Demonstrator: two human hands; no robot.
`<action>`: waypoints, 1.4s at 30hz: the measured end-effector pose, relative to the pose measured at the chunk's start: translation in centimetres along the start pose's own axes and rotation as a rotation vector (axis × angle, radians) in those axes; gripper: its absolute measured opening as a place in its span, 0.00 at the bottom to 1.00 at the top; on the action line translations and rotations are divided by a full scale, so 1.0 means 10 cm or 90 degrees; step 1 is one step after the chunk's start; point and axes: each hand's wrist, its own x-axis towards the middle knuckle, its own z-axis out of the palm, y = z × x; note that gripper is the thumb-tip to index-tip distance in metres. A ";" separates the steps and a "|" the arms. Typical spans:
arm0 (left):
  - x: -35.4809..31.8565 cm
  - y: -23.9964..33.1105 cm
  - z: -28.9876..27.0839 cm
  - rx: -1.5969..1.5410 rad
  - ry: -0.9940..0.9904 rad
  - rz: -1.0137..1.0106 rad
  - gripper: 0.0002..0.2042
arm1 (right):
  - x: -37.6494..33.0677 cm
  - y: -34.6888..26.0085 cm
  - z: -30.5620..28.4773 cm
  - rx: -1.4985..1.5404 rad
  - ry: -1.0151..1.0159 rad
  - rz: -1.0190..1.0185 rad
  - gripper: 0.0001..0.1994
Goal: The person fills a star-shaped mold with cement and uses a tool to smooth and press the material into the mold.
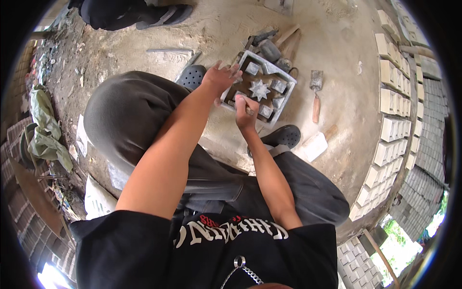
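A square grey mould [287, 91] with a star shape [260, 89] in its middle and small blocks at its corners lies on the sandy floor in front of me. My left hand [220, 77] rests with fingers spread on the mould's near-left corner. My right hand [245, 113] is closed on a small tool with a wooden handle [249, 110], its tip at the mould's near edge. I am squatting, with both knees and dark perforated shoes [285, 137] beside the mould.
A trowel with an orange handle [315, 98] lies right of the mould. Metal tools [272, 45] sit behind it. Rows of pale cast blocks [392, 125] line the right side. A white block [315, 146] lies near my right shoe. Another person's shoes [161, 15] are at the top.
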 end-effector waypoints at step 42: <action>-0.02 -0.02 0.29 -0.088 0.129 0.044 0.60 | 0.22 -0.46 -0.28 0.400 0.168 0.189 0.17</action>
